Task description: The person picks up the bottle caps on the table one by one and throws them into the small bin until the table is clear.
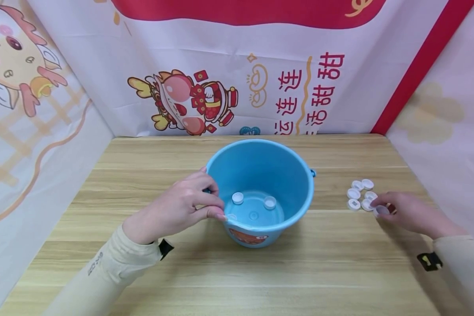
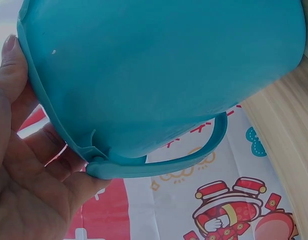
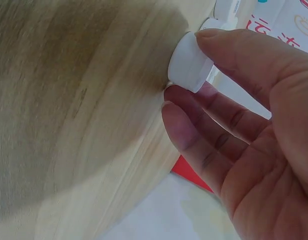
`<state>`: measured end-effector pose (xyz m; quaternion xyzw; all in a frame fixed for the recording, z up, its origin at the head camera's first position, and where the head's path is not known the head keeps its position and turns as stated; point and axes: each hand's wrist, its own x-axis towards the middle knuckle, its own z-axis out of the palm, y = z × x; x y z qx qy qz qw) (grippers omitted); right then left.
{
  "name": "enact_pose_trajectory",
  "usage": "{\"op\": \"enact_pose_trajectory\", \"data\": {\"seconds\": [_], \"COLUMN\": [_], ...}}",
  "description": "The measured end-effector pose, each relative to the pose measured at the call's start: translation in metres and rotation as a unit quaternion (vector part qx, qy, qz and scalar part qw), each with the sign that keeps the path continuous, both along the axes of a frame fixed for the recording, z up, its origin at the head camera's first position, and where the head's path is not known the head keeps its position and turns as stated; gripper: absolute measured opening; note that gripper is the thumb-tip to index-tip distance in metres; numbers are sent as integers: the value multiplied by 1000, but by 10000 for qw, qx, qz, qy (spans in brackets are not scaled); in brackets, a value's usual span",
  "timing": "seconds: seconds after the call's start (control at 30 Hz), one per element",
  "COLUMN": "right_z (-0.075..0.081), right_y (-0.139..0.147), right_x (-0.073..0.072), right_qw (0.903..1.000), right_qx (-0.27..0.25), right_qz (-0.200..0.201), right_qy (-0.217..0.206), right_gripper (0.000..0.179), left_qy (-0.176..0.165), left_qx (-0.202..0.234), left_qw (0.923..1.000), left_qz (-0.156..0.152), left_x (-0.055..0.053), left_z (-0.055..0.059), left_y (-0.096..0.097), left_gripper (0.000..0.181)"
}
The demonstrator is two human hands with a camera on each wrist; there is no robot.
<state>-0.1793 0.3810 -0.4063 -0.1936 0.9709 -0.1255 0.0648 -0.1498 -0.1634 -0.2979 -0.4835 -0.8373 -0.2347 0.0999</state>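
Observation:
A blue bucket (image 1: 276, 175) stands on the table, and my left hand (image 1: 177, 206) grips its rim at the left side. In the left wrist view, the thumb and fingers lie at the rim of the bucket (image 2: 169, 70), close to where its handle (image 2: 194, 155) joins. White plastic bottle caps (image 1: 270, 202) lie on the bucket's floor. To the right, my right hand (image 1: 412, 215) pinches a white bottle cap (image 3: 189, 62) between thumb and fingers, close over the table. Several more caps (image 1: 353, 194) lie clustered just left of that hand.
The wood-grain table (image 1: 150, 272) extends to a printed cloth backdrop (image 1: 205, 48) at its back edge. More printed cloth hangs along the left and right sides. A small handle lug (image 1: 313, 173) sticks out from the bucket's right side.

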Motion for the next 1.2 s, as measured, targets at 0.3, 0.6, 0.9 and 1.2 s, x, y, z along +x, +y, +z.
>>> {"op": "enact_pose_trajectory", "data": {"seconds": [0.3,0.6,0.9,1.2], "right_z": [10,40,92,160], "right_y": [0,-6,-37,-99], "right_x": [2,4,3,6], "right_qw": [10000,9980,9849,9676], "right_qx": [-9,39,187,372], "right_qz": [-93,124,604,1171], "right_qy": [11,616,1609,2206], "right_gripper": [21,22,26,41], "left_qy": [46,55,22,-50], "left_qx": [70,38,19,110], "left_qw": [9999,10000,10000,9999], "left_qz": [-56,-25,18,17], "left_x": [0,0,1,0], "left_z": [0,0,1,-1], "left_y": [0,0,0,0], "left_gripper": [21,21,21,21]}}
